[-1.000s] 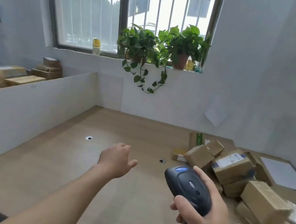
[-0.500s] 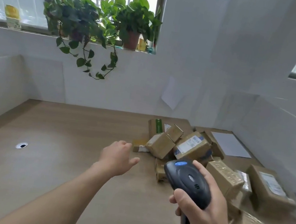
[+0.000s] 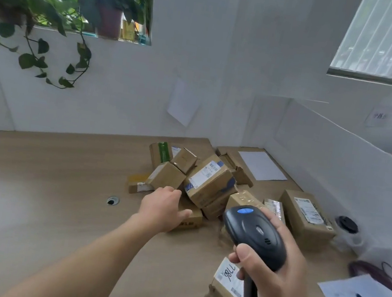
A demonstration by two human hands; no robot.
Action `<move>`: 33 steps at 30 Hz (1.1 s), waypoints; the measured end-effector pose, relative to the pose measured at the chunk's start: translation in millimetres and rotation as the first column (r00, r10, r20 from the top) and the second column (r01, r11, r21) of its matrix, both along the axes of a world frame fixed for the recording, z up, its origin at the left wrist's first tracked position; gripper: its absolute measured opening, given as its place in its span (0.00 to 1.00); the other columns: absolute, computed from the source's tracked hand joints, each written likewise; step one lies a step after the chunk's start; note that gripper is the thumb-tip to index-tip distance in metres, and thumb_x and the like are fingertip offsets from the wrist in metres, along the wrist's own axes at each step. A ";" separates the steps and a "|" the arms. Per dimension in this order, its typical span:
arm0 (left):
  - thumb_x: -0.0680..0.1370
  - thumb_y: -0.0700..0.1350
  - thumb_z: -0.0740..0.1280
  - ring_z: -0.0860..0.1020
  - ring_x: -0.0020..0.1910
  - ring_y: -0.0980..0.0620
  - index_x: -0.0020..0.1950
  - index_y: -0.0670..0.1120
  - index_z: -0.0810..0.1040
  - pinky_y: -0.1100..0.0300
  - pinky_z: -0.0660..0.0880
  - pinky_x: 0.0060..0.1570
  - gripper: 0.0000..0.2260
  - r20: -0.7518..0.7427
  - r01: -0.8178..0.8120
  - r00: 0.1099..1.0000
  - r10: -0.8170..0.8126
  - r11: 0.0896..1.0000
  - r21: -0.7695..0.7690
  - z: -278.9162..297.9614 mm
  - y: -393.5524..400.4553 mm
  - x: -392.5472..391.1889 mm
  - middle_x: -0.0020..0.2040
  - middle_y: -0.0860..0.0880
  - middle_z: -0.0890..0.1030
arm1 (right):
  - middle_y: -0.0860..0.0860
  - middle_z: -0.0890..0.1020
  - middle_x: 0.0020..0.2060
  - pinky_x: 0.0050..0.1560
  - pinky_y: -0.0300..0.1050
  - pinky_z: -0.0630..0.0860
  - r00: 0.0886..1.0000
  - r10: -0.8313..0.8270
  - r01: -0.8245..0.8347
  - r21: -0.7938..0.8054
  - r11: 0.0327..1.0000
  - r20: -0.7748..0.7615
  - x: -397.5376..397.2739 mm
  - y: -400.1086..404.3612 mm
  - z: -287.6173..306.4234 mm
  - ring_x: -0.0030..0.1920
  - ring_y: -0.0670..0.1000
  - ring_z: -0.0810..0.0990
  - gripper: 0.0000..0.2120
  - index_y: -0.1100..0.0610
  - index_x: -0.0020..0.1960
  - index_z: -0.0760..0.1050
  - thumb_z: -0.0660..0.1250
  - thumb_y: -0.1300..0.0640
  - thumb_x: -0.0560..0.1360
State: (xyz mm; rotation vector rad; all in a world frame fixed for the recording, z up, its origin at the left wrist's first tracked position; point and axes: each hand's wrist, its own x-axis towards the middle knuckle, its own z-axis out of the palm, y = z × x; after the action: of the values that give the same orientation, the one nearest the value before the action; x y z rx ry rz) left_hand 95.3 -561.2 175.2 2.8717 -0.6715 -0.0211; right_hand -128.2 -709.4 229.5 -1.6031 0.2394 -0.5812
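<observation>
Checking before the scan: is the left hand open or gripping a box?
Open. The left hand reaches over the cardboard boxes, fingers relaxed, gripping nothing.

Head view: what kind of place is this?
Probably a parcel sorting or mailroom station: a heap of labelled cardboard parcels lies on the wooden desk, and the right hand grips a barcode scanner.

Your right hand (image 3: 281, 288) covers the scanner (image 3: 256, 231) grip, whose foot runs off the lower edge. Your left hand (image 3: 163, 209) hides part of a flat box (image 3: 191, 221). Labels in the box pile (image 3: 210, 183) are too small to read.
</observation>
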 end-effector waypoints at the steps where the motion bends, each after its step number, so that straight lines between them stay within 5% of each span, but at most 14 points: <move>1: 0.77 0.67 0.63 0.76 0.59 0.49 0.64 0.51 0.75 0.52 0.78 0.54 0.24 -0.005 0.005 1.000 -0.005 1.000 -0.003 -1.9 -10.3 0.7 0.62 0.51 0.78 | 0.59 0.86 0.50 0.42 0.46 0.81 1.000 -0.002 0.002 0.003 1.000 0.003 0.7 -8.9 -0.3 0.48 0.58 0.87 0.43 0.48 0.70 0.75 0.78 0.46 0.55; 4: 0.76 0.68 0.63 0.76 0.60 0.49 0.68 0.50 0.74 0.52 0.78 0.53 0.28 0.000 0.012 1.000 -0.012 1.000 -0.013 -6.4 -41.9 4.0 0.62 0.50 0.78 | 0.57 0.87 0.48 0.38 0.44 0.81 1.000 0.008 -0.008 0.011 1.000 0.010 3.7 -36.1 0.1 0.46 0.57 0.87 0.40 0.47 0.68 0.75 0.78 0.48 0.56; 10: 0.76 0.68 0.65 0.76 0.51 0.51 0.57 0.51 0.75 0.56 0.73 0.43 0.23 -0.017 0.031 0.999 -0.031 0.999 -0.020 -10.3 -113.3 5.0 0.54 0.51 0.78 | 0.56 0.87 0.50 0.39 0.43 0.82 0.999 0.032 -0.032 0.003 0.999 0.019 12.2 -95.6 -6.3 0.47 0.60 0.87 0.40 0.50 0.70 0.74 0.80 0.53 0.59; 14: 0.74 0.68 0.68 0.76 0.54 0.51 0.65 0.51 0.75 0.57 0.76 0.48 0.27 -0.062 0.042 0.997 -0.048 0.996 -0.082 -21.7 -160.3 7.8 0.58 0.52 0.78 | 0.59 0.87 0.47 0.30 0.46 0.80 0.998 0.046 -0.047 0.029 0.998 0.030 17.8 -129.4 -10.3 0.38 0.66 0.84 0.35 0.50 0.67 0.75 0.76 0.61 0.61; 22: 0.75 0.66 0.68 0.68 0.71 0.43 0.74 0.55 0.69 0.45 0.76 0.62 0.31 -0.195 0.085 0.976 -0.096 0.994 -0.064 -47.8 -236.1 5.0 0.75 0.47 0.67 | 0.58 0.87 0.47 0.31 0.47 0.81 0.999 0.050 -0.050 0.014 0.999 0.018 22.1 -182.1 -17.0 0.38 0.64 0.85 0.29 0.34 0.55 0.81 0.77 0.60 0.62; 33: 0.81 0.55 0.64 0.68 0.66 0.42 0.69 0.53 0.73 0.45 0.76 0.57 0.17 -0.253 0.154 0.959 -0.129 0.985 0.082 -77.6 -271.6 -7.5 0.70 0.47 0.69 | 0.55 0.86 0.54 0.41 0.41 0.83 0.996 0.085 -0.086 0.050 0.995 0.017 23.4 -221.3 -31.1 0.48 0.59 0.87 0.39 0.47 0.67 0.75 0.79 0.48 0.56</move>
State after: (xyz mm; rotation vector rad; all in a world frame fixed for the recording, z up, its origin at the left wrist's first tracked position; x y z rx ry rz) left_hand 87.8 -832.8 97.6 2.8390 -0.8445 -0.4371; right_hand -104.9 -930.7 198.4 -1.5515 0.1724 -0.5172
